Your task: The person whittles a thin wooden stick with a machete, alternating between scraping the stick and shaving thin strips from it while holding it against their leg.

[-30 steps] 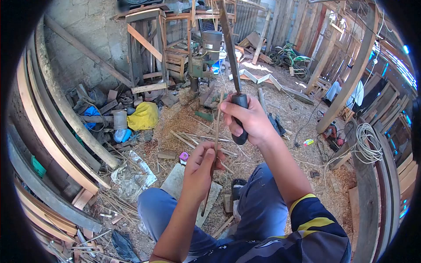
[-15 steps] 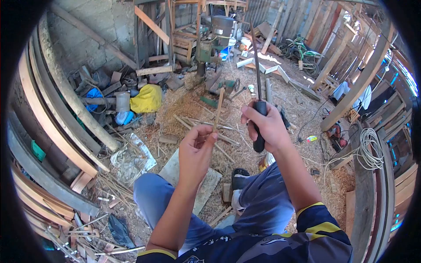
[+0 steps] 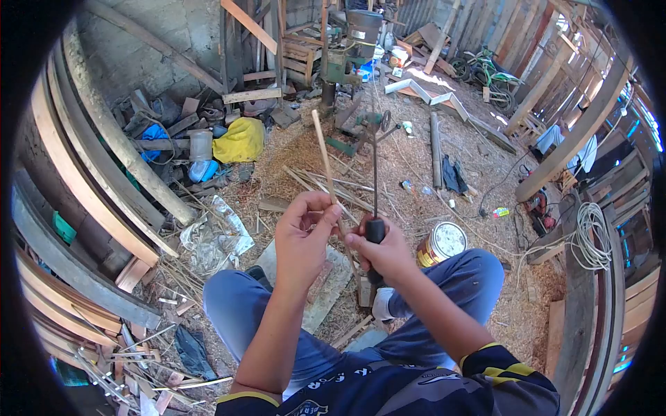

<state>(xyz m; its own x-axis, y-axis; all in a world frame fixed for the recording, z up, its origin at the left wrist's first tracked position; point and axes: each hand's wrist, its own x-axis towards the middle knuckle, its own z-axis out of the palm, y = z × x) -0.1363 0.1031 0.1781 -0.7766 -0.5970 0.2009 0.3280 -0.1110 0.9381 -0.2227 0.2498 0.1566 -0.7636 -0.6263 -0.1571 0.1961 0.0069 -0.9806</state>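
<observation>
My left hand (image 3: 309, 232) pinches a thin wooden stick (image 3: 324, 149) between thumb and fingers. The stick points up and away, and its lower end slants down past my right hand. My right hand (image 3: 386, 254) is wrapped round the black handle (image 3: 375, 231) of a tool with a long, thin dark metal shaft (image 3: 376, 173), held upright. The exact kind of tool I cannot tell. My right thumb reaches close to the stick, just below my left fingertips. Both hands are over my bent knees.
Wood shavings and loose sticks (image 3: 354, 182) cover the ground. A round can (image 3: 444, 244) stands by my right knee, and a flat board (image 3: 326, 295) lies between my legs. A green machine (image 3: 343, 69) is ahead. Curved planks (image 3: 83, 166) lean left; coiled cable (image 3: 591, 239) hangs right.
My right hand has moved down and left, close to my left hand, bringing the tool along. The stick now tilts left instead of right. The view has shifted slightly, showing the can fully.
</observation>
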